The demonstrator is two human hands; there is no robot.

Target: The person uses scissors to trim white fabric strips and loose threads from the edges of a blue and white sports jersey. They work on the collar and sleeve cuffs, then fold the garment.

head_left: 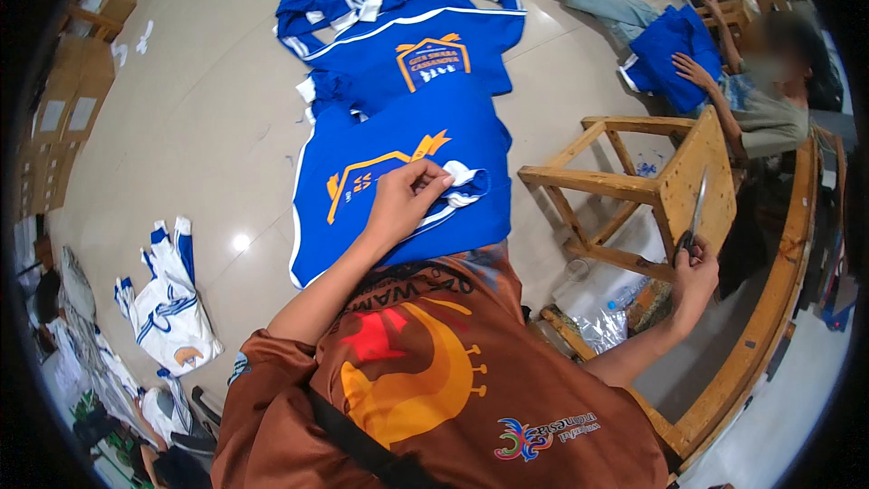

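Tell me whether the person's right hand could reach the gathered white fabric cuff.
Probably yes: the right hand, holding a black-handled metal-bladed tool, appears to have a free path over the brown wooden stool, and the left hand pinches the gathered white fabric cuff.

Left grip (405, 204) pinching white cuff (460, 172); right grip (695, 276) holding scissors (698, 208) near wooden stool (720, 186).

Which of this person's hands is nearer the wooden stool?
Right: the right hand is beside the wooden stool, gripping a dark-handled tool; the left hand is farther off to the stool's left, pinching a white cuff over the blue garment.
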